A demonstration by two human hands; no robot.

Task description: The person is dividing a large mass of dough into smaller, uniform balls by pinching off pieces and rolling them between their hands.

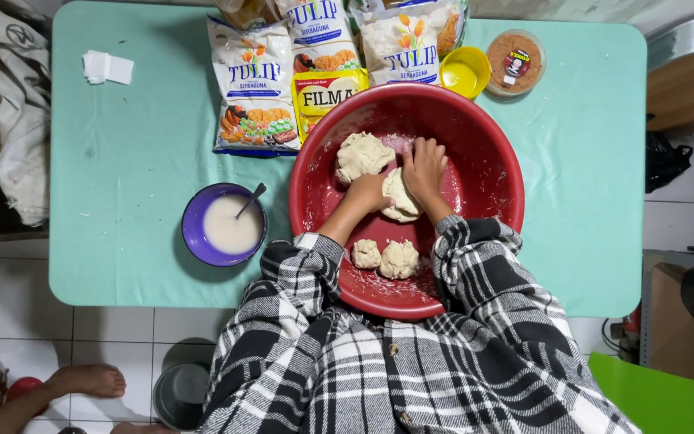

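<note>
A: What takes up the most room?

B: One green table (122,201); on it sits one red basin (483,173). Far of the basin lie three flour bags (252,80) and one yellow pack (327,96).

A: And inside the basin?

B: Four dough lumps: one at the far side (361,154), one in the middle (399,205), two small ones near (387,257). The left hand (369,193) curls against the middle lump; the right hand (423,169) presses on it, fingers spread.

A: Smaller things?

B: One purple bowl (194,233) of white liquid with one spoon (252,198), left of the basin. Far right: one yellow cup (463,72) and one lidded tub (514,60).
</note>
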